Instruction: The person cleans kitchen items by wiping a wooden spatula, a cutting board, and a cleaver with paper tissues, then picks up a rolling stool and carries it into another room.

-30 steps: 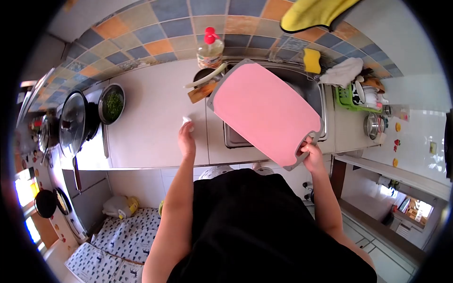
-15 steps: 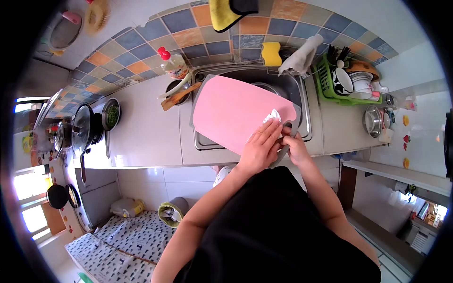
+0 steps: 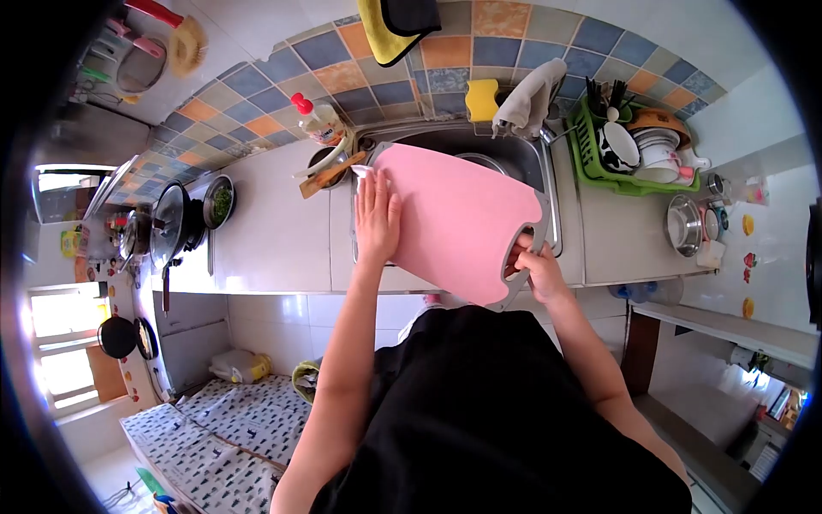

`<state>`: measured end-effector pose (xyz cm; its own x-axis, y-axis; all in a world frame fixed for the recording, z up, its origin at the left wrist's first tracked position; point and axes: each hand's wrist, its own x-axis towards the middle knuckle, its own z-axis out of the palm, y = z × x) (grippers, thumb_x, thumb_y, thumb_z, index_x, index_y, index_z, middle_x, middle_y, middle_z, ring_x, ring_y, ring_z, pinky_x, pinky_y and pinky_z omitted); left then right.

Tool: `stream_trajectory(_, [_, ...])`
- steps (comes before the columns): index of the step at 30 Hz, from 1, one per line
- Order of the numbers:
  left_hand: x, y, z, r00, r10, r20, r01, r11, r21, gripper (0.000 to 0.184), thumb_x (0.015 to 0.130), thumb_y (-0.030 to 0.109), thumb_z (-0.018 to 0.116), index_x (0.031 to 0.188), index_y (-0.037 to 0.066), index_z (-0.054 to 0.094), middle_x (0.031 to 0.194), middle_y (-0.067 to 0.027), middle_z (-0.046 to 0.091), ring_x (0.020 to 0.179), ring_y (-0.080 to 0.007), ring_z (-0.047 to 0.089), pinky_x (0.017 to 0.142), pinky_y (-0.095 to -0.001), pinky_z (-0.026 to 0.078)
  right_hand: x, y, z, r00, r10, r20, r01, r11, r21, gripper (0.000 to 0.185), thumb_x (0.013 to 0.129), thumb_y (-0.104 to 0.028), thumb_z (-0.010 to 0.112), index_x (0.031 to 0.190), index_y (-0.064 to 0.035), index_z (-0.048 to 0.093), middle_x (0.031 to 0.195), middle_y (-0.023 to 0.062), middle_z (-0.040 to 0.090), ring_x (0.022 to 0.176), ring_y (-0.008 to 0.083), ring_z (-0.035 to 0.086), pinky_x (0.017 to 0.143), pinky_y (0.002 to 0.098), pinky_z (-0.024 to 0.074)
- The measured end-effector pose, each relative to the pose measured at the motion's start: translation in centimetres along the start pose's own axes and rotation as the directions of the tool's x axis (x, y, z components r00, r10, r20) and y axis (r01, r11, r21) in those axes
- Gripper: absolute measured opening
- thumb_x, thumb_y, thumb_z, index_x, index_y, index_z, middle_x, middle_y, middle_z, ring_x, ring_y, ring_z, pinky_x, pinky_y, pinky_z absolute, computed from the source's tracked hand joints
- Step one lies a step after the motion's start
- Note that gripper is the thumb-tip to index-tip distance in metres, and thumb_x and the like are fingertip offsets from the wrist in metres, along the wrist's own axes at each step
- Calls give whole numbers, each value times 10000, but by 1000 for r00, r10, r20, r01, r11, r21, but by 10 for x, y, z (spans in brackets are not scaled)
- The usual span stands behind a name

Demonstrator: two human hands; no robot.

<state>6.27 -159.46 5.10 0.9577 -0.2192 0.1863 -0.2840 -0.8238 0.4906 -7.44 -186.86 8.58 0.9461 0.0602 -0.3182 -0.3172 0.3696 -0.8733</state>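
A pink cutting board [image 3: 454, 214] with a grey rim is held slanted over the sink [image 3: 552, 184]. My right hand [image 3: 543, 271] grips it by the handle cutout at its right end, fingers wrapped through the hole. At the board's left end, my left hand [image 3: 378, 224] is laid out with straight fingers, holding a white tissue [image 3: 362, 170] against the surface. Only a corner of the tissue shows past the fingertips; the palm hides the rest.
Behind the board's left end are a dish soap bottle [image 3: 320, 122] and a small pot [image 3: 330, 161] with a wooden spatula [image 3: 324, 180] across it. A yellow sponge [image 3: 482, 100] and grey cloth [image 3: 529, 98] sit behind the sink. A green dish rack [image 3: 591, 163] stands right.
My left hand has slid with the tissue from the board's right end, near the handle, to its left end. My right hand keeps its grip on the handle.
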Motion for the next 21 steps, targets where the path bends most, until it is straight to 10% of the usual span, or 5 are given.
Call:
stream_trajectory(12, [-42, 116, -24, 890, 449, 79, -416, 871, -262, 584, 937, 240, 500, 1449, 14, 330, 1494, -183, 328, 1408, -313, 278, 1155, -423, 211, 13, -4, 25, 991, -30, -133, 43, 994, 99, 402, 665, -9, 442, 1027, 25, 612, 881, 50, 634, 736, 146, 613, 623, 281, 516])
stream_trajectory(21, [9, 2, -37, 978, 206, -31, -207, 978, -29, 582, 969, 298, 468, 1459, 26, 312, 1503, -179, 317, 1414, -313, 262, 1156, -413, 210, 13, 10, 34, 992, -75, -106, 82, 995, 64, 388, 658, -2, 436, 1001, 25, 616, 862, 51, 632, 721, 121, 593, 622, 264, 492])
